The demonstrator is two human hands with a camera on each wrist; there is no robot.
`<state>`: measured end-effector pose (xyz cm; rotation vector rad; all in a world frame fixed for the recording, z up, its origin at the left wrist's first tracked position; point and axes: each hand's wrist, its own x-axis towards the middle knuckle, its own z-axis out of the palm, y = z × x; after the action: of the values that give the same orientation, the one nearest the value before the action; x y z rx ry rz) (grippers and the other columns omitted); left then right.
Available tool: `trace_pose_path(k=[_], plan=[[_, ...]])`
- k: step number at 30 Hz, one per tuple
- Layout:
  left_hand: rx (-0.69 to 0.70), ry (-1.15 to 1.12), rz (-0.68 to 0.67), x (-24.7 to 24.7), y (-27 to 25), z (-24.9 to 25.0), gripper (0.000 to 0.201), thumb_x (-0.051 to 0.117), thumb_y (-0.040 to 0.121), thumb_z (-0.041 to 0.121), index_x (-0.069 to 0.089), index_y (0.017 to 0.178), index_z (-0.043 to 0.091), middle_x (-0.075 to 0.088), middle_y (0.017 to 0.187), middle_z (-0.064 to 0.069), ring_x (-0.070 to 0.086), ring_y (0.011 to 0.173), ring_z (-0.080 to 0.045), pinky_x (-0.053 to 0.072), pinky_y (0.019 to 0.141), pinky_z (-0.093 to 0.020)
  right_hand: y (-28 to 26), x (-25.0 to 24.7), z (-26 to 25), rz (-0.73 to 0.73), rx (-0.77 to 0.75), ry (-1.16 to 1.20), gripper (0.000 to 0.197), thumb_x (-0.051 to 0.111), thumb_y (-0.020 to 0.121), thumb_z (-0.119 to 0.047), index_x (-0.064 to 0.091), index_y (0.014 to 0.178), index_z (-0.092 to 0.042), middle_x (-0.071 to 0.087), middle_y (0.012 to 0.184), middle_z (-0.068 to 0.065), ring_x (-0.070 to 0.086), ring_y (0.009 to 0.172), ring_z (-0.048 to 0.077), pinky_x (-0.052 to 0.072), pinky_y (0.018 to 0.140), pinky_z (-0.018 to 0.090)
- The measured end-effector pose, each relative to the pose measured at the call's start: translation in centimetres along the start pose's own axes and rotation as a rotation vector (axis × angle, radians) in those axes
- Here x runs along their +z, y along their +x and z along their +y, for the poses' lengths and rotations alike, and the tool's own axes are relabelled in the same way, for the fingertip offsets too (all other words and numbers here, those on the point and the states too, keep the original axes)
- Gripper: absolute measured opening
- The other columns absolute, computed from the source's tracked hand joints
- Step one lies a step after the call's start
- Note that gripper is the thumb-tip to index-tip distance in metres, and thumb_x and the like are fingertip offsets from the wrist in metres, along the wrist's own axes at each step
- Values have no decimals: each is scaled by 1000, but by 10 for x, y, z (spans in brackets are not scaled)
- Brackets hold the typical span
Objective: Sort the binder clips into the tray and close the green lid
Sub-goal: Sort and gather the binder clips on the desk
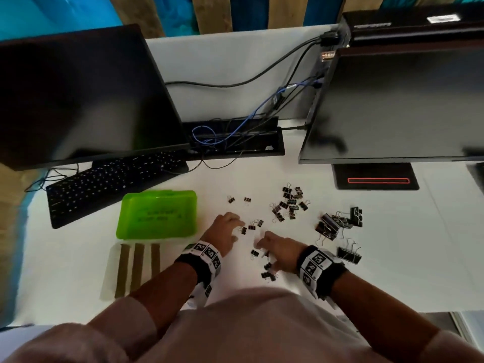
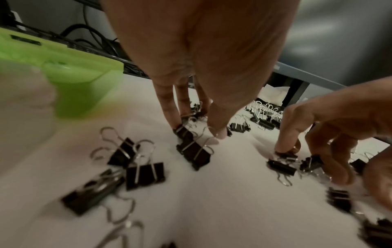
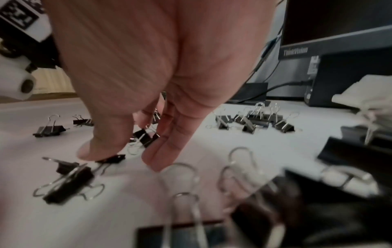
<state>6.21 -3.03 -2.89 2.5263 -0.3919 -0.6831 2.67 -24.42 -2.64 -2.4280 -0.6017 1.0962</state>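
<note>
- The binder clips (image 1: 289, 203) lie scattered on the white worktop (image 1: 392, 244), roughly grouped by size: small ones near the hands, medium ones further back, large ones to the right.
- The tray (image 1: 136, 268) sits at the left, its compartments showing no clips; the green lid (image 1: 157, 214) lies open behind it.
- Left hand (image 1: 222, 231): fingers extended downward, tips touching a small clip (image 2: 192, 149); the thumb is just beside its wire loop. No clip is lifted.
- Right hand (image 1: 279, 251): fingers straight and lowered among small clips; the thumb rests on one clip (image 3: 111, 159). Nothing is enclosed.
- Handling, judged: the clips are light, rigid steel with smooth painted bodies and loose wire handles that swing.
- Pinch across the black body, or hook a wire loop; tangled loops may drag neighbouring clips along.
</note>
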Motion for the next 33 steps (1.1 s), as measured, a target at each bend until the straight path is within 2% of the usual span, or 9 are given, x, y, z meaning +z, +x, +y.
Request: trace_pose_path(k=[6, 10, 13, 16, 21, 25, 28, 30, 33], plan=[[-28, -224, 12, -9, -18, -6, 79, 39, 78, -18, 32, 141, 31, 46, 129, 7, 54, 98, -17, 47, 88, -25, 15, 12, -13, 228, -8, 64, 30, 52, 90, -17, 52, 120, -12, 52, 118, 11, 58, 100, 32, 47, 88, 35], [-73, -249, 112, -16, -15, -20, 94, 33, 71, -26, 23, 144, 32, 42, 128, 7, 47, 94, -11, 48, 87, -23, 15, 3, -8, 307, 17, 282, 33, 47, 86, 2, 60, 109, -17, 63, 106, 8, 63, 93, 24, 48, 77, 11], [-96, -238, 159, -23, -7, -23, 91, 34, 72, -27, 23, 145, 27, 39, 130, 4, 47, 109, -12, 45, 95, -22, 6, -7, -2, 340, 3, 328, 42, 55, 80, 7, 58, 109, -23, 56, 103, 1, 60, 85, 20, 52, 78, 27], [-81, -179, 156, -31, 6, -21, 80, 37, 79, -21, 27, 143, 26, 36, 134, 5, 45, 117, -13, 36, 97, -17, -10, -14, -4, 133, 31, 190, 66, 77, 72, -15, 43, 128, -23, 44, 113, -6, 54, 87, 14, 45, 82, 28], [-24, -23, -14, -39, 36, -18, 72, 52, 87, -3, 26, 143, 34, 18, 153, 9, 22, 141, -12, 22, 108, -17, -15, 3, -12, -126, 35, -34, 99, 80, 64, -8, 20, 141, -23, 26, 145, 4, 54, 115, 33, 44, 94, 41], [35, 49, -85, -34, 45, -12, 47, 52, 93, 15, 41, 137, 27, 24, 153, 5, 23, 141, -14, 20, 118, -29, -4, 16, -15, -11, 33, -31, 82, 66, 83, -14, 12, 144, -19, 19, 152, 13, 55, 113, 42, 43, 95, 44], [109, 20, -82, -28, 39, -12, 29, 46, 93, 8, 59, 118, 16, 42, 138, -2, 44, 124, -19, 35, 109, -31, 11, 17, -14, 75, 7, -3, 63, 54, 89, -16, 17, 140, -20, 30, 145, 14, 58, 104, 43, 48, 90, 49], [87, -36, -132, -29, 33, -12, 38, 40, 91, -2, 57, 119, 16, 50, 125, -3, 53, 105, -19, 45, 99, -34, 21, 14, -18, 146, -55, -41, 48, 47, 91, -12, 26, 134, -14, 39, 133, 14, 60, 94, 41, 50, 82, 49], [5, -120, -182, -37, 22, -14, 64, 35, 85, -10, 37, 138, 25, 55, 125, -2, 56, 106, -18, 48, 93, -30, 35, 9, -29, 216, -191, -229, 33, 41, 94, -14, 38, 127, -7, 45, 123, 13, 60, 90, 35, 53, 70, 47]])
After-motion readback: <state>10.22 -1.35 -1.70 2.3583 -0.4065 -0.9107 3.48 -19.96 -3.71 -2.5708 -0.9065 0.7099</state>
